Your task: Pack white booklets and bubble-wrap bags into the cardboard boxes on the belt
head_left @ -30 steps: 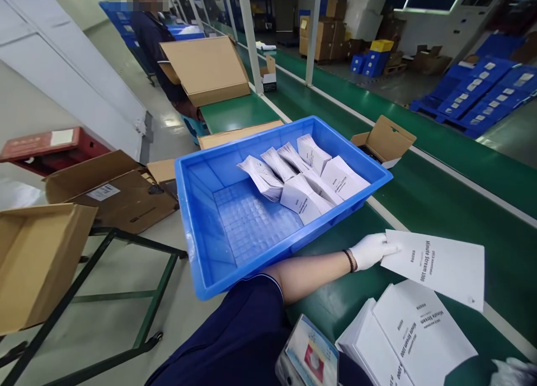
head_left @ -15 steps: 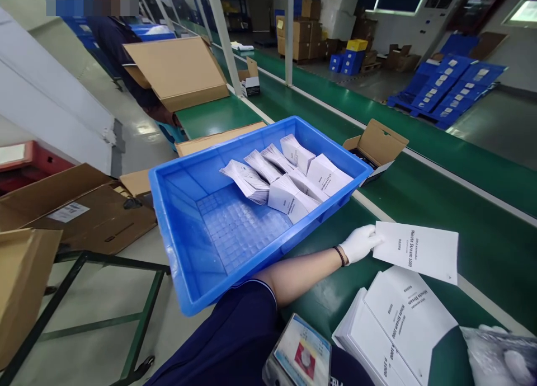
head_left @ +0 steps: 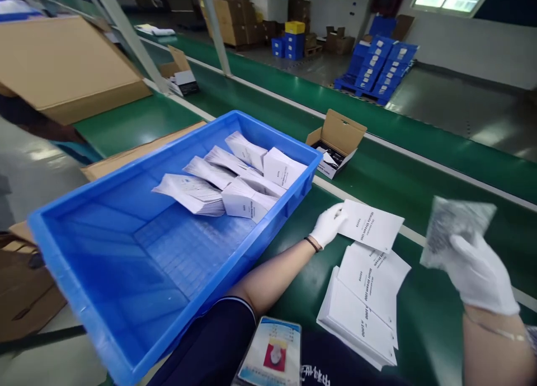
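Note:
My left hand (head_left: 328, 225), in a white glove, pinches the near corner of a white printed booklet (head_left: 371, 225) held just above the green belt. My right hand (head_left: 476, 271), also gloved, is raised at the right and closed on a small greyish plastic bag (head_left: 455, 224). A stack of the same white booklets (head_left: 364, 310) lies on the belt between my hands. To the left a blue plastic crate (head_left: 104, 274) rests by my left arm and holds several folded white packets (head_left: 235, 182) at its far end.
A small open cardboard box (head_left: 338, 141) sits on the green conveyor (head_left: 419, 190) beyond the booklets. A large cardboard flap (head_left: 62, 64) lies far left, another small box (head_left: 180, 75) farther back. Blue crates (head_left: 377, 67) are stacked on the floor beyond. A badge (head_left: 272, 355) hangs at my chest.
The view has swung right and down. My right hand has risen into view holding the plastic bag. My left hand still holds the booklet, now closer to the stack.

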Available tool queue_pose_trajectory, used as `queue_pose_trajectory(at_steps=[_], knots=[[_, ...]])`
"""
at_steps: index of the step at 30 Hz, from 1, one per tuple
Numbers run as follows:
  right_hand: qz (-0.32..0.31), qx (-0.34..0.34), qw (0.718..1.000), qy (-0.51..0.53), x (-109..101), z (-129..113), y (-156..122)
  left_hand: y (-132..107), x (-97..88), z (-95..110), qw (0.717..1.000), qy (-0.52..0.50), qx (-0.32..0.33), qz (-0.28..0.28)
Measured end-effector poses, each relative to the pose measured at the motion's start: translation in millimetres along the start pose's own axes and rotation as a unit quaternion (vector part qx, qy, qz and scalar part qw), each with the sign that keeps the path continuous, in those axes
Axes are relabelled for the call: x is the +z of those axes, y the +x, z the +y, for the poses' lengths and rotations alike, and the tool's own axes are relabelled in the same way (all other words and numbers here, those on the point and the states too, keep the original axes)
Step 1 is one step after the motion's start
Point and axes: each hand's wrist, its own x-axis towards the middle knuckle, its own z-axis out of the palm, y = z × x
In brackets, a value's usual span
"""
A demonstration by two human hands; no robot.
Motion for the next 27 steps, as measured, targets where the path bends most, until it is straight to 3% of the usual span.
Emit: queue_pose_trajectory(at_steps=[2, 4, 6, 9, 12, 16, 20, 25, 27], knots=[[-0.023, -0.023, 0.999, 0.022, -1.9, -30.3, 29.9, 1.4, -0.8, 1.3, 1.000, 0.023, -0.015, -0.003], [-0.118, -0.093, 0.989, -0.005, 10.3, -63.3, 62.8, 1.6, -2.4, 3.0, 0.998, 0.058, -0.018, -0.014], [-0.103, -0.120, 0.986, -0.059, 35.7, -92.7, 96.7, 1.2, -4.1, 3.8, 0.996, 0.082, -0.013, -0.031], [-0.135, -0.193, 0.962, -0.140, 84.7, -123.4, 144.4, 0.8, -5.4, 3.5, 0.993, 0.109, -0.009, -0.048], [-0.129, -0.188, 0.956, -0.186, 128.2, -140.1, 183.1, 0.7, -5.1, 5.1, 0.992, 0.113, -0.009, -0.054], [-0.161, -0.134, 0.947, -0.243, 168.8, -142.6, 215.6, -0.2, -4.2, 12.7, 0.991, 0.121, -0.020, -0.061], [-0.217, -0.115, 0.926, -0.288, 195.5, -123.2, 220.7, -0.3, -3.2, 16.6, 0.988, 0.140, -0.029, -0.067], [-0.170, -0.117, 0.914, -0.348, 209.6, -103.3, 208.8, 0.9, -1.7, 9.9, 0.989, 0.132, -0.032, -0.056], [-0.205, -0.137, 0.904, -0.348, 208.4, -99.8, 209.2, 1.3, -2.1, 6.2, 0.990, 0.128, -0.026, -0.051]])
